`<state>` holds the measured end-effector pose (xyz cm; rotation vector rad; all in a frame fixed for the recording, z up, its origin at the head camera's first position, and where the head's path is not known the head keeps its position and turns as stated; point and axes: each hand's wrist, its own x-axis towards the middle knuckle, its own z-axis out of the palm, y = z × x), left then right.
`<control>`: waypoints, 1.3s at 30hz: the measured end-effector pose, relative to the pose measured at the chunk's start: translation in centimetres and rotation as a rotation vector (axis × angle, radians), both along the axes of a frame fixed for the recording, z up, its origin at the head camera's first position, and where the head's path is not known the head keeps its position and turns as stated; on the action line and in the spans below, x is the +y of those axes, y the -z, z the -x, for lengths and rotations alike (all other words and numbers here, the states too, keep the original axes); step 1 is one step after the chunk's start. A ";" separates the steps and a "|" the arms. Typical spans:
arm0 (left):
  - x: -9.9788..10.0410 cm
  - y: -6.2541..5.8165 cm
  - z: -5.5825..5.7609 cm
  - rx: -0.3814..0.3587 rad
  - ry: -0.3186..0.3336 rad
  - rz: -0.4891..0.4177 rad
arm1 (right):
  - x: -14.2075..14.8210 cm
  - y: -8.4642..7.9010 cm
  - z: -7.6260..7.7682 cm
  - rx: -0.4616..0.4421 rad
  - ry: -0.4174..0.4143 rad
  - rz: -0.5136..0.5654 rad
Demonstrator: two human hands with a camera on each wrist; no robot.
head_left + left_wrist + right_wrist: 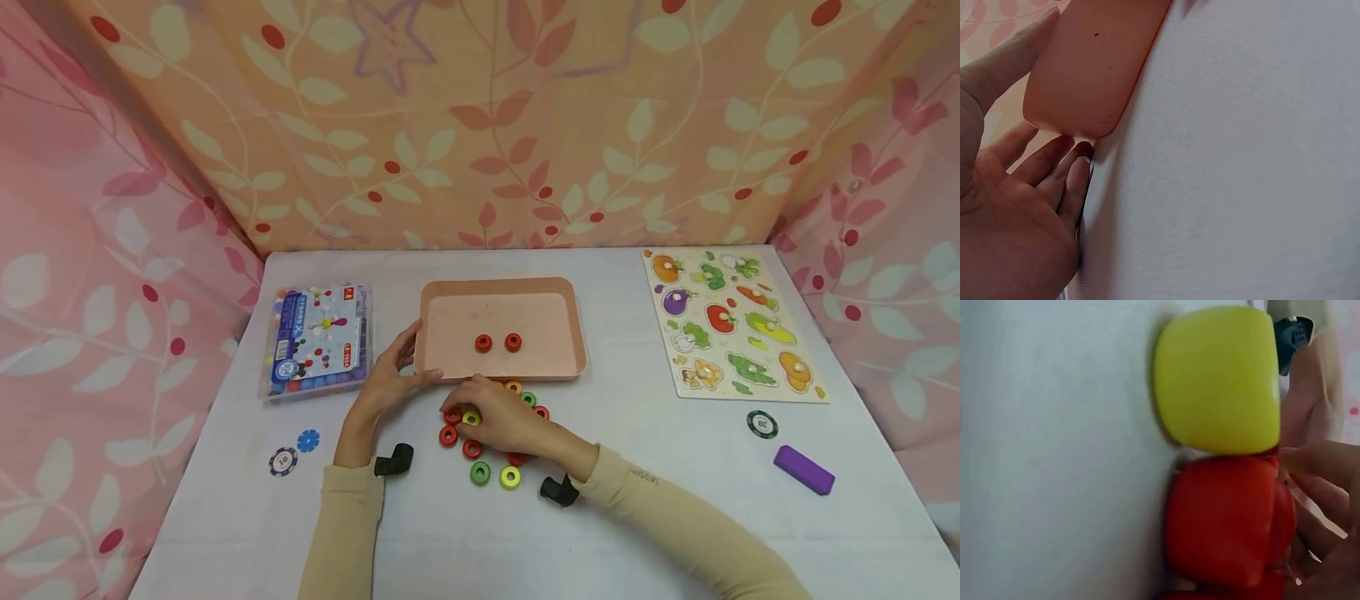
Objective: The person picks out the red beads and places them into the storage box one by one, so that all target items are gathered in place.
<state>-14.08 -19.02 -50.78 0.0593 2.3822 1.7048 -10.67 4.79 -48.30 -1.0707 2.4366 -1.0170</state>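
My left grip (390, 379) lies loose against the pink tray (450, 312), I cannot tell whether my right grip (501, 421) pinches the red ring (452, 417) just nearer me, and crowding could make me knock the yellow ring (471, 418) aside.

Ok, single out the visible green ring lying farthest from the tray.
It's the green ring at the cluster's near side, immediately left of a yellow ring; the other visible green one lies close to the tray.

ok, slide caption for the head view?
Left fingers at a pink tray holding red rings, right fingers among loose coloured rings on a white tabletop.
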 end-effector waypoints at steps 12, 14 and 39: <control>0.0 -0.1 -0.1 0.011 0.000 0.001 | -0.3 0.0 -0.3 0.036 0.050 -0.005; 0.0 -0.1 -0.1 0.011 -0.003 0.002 | -0.2 -0.2 -0.2 0.022 0.045 0.001; 0.1 -0.3 -0.1 -0.025 -0.014 0.025 | 2.9 -1.7 4.1 0.014 0.210 0.249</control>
